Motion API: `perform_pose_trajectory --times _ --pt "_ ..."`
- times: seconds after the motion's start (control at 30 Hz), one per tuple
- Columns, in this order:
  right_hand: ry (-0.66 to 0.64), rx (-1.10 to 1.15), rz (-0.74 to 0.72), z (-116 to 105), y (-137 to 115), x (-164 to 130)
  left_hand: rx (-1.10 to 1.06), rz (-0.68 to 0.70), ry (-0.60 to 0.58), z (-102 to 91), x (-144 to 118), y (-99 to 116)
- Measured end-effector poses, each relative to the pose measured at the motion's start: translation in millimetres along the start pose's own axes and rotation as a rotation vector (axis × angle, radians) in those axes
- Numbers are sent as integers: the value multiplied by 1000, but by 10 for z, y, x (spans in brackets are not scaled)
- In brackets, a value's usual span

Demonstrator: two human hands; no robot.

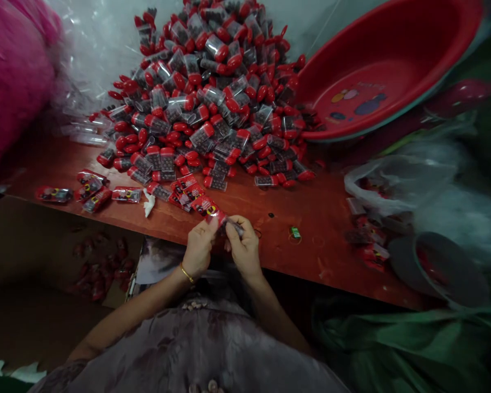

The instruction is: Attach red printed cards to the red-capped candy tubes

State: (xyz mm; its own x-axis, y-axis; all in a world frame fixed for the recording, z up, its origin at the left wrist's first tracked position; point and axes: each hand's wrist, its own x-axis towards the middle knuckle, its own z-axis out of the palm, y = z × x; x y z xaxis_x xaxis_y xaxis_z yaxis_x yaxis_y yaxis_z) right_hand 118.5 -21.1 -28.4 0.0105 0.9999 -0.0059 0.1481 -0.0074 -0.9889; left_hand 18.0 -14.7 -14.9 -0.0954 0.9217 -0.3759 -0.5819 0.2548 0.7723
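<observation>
At the table's front edge, my left hand (199, 246) pinches a red printed plastic sleeve (205, 207). Close beside it, my right hand (244, 248) grips a small clear container with dark contents (236, 228), its end at the sleeve's opening. How far the container sits inside the sleeve is hidden by my fingers. More flat red sleeves (185, 188) lie just beyond my left hand. Further back rises a large heap of clear containers with red caps (216, 109). Several containers in printed sleeves (90, 188) rest on the table to the left.
A red basin (376, 71) leans tilted at the back right. Clear plastic bags (409, 174) and a grey tub (417, 267) stand on the right. Below the table's left edge, a cardboard box (45, 240) contains several red pieces. A pink bag (16, 71) is at far left.
</observation>
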Motion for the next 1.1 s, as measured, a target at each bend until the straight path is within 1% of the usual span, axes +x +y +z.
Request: perform_pose_trajectory --times 0.07,0.1,0.17,0.27,0.33,0.37,0.43,0.47,0.5,0.53,0.6,0.67,0.73,0.8,0.83,0.87,0.93,1.0,1.03,1.1 --pt "46 -20 -24 27 -2 -6 -37 -81 27 -5 41 43" --pt "75 -32 -38 55 0 -11 -44 -100 33 -5 57 57" --pt "132 -25 -49 124 0 -14 -35 -76 29 -1 72 64" --pt "177 65 -3 197 -15 5 21 -3 -5 6 53 41" --pt "137 180 45 188 -19 21 76 18 -27 -1 33 29" --pt "83 247 68 167 -14 27 92 23 -32 -10 26 27" --pt "-73 354 109 115 10 30 94 22 -42 -35 21 27" --pt "-146 375 125 94 26 28 87 11 -56 -50 22 26" --pt "-190 375 136 82 41 25 79 -6 -77 -64 24 24" --pt "-197 364 141 82 54 21 76 -21 -104 -78 26 21" --pt "-137 358 137 107 65 14 96 -36 -165 -100 32 21" --pt "-87 401 133 147 55 8 127 -17 -203 -116 43 41" --pt "-109 432 124 174 31 1 141 17 -215 -128 61 81" --pt "-132 389 91 182 10 -6 150 51 -189 -135 80 112" --pt "-123 330 63 181 3 -8 164 62 -166 -136 86 116" --pt "-90 246 28 179 -2 -6 188 70 -141 -137 86 109" --pt "36 36 -56 177 -9 9 253 93 -109 -137 73 71" --pt "138 -135 -128 176 -16 32 285 124 -101 -143 53 30" --pt "142 -172 -145 175 -19 42 283 134 -104 -150 49 21" --pt "67 -148 -142 168 -16 51 247 132 -118 -169 65 39"
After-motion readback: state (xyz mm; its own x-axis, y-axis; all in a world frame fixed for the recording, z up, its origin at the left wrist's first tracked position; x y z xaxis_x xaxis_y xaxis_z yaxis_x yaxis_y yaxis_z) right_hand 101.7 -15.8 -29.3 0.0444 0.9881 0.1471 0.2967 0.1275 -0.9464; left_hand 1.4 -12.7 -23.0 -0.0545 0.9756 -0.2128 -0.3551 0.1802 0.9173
